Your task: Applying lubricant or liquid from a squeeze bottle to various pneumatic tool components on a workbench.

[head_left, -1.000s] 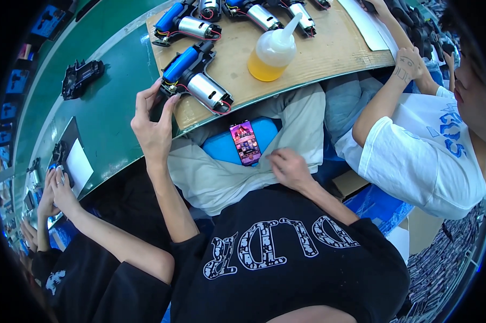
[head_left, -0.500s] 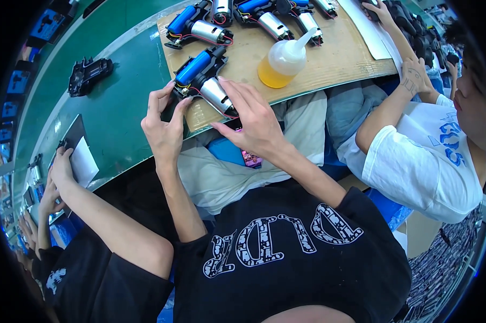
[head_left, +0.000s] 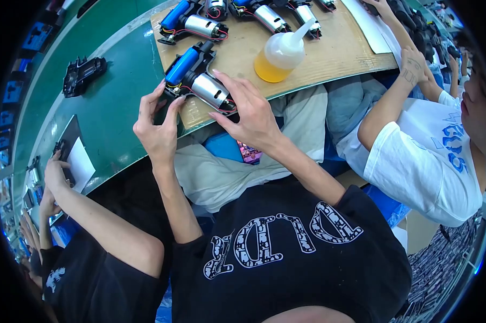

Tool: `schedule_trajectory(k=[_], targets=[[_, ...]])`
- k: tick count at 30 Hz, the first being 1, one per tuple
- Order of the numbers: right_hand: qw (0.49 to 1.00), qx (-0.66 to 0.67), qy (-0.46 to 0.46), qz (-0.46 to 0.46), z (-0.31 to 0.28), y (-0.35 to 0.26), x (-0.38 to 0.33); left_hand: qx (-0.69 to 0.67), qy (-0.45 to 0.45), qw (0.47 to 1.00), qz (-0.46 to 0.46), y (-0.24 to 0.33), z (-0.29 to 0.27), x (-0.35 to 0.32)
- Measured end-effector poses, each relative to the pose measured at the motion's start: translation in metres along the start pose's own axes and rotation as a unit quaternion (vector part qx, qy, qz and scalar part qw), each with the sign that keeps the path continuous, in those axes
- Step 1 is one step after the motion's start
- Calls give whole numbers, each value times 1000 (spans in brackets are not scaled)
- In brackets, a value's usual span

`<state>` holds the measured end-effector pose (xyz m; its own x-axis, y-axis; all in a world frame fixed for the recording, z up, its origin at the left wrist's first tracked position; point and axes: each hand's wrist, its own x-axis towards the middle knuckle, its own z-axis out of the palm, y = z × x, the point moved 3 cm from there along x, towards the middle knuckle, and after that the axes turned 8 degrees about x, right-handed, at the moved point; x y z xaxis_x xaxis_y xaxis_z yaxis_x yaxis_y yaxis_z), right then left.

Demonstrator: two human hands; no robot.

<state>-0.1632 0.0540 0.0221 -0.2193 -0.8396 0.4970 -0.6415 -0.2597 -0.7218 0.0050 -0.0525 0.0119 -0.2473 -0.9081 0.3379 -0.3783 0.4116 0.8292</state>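
Observation:
A motor assembly with a blue cylindrical cell (head_left: 182, 63), a silver motor (head_left: 212, 91) and thin red and yellow wires in a black housing lies at the near left corner of a cardboard sheet (head_left: 237, 51). My left hand (head_left: 158, 121) grips its near left end between thumb and fingers; the fingertips are partly hidden behind the housing. Around the motor's right end my right hand (head_left: 252, 116) is closed, thumb on the near side and fingers on the far side. To the right stands a squeeze bottle (head_left: 275, 62) of yellow liquid with a slanted white nozzle.
Several similar motor assemblies (head_left: 202, 26) line the cardboard's far side. An empty black housing (head_left: 84, 75) lies on the green table (head_left: 119, 107) to the left. Co-workers sit close on both sides, one in a white sleeve (head_left: 399, 161). A lit phone (head_left: 249, 153) rests below the table edge.
The whole view has shifted slightly. The motor assembly and both my hands have moved a little to the left, still gripping. The left co-worker's hand now shows a dark item beside it.

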Motion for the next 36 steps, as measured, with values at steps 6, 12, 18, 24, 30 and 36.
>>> schedule_trajectory(k=[6, 12, 18, 24, 30, 36], targets=[[1000, 22, 7, -18, -4, 3, -7, 22, -6, 1000, 4, 1, 2, -1], [998, 47, -6, 43, -8, 2, -2, 38, -9, 999, 10, 3, 0, 0], [997, 52, -18, 52, -9, 2, -2, 33, 2, 999, 0, 1, 1, -2], [999, 27, -6, 19, -5, 1, -6, 57, 12, 998, 12, 2, 0, -3], [999, 48, 9, -9, -10, 3, -7, 49, 14, 999, 14, 0, 0, -4], [998, -20, 39, -53, -54, 12, -74, 50, 15, 998, 18, 5, 0, -5]])
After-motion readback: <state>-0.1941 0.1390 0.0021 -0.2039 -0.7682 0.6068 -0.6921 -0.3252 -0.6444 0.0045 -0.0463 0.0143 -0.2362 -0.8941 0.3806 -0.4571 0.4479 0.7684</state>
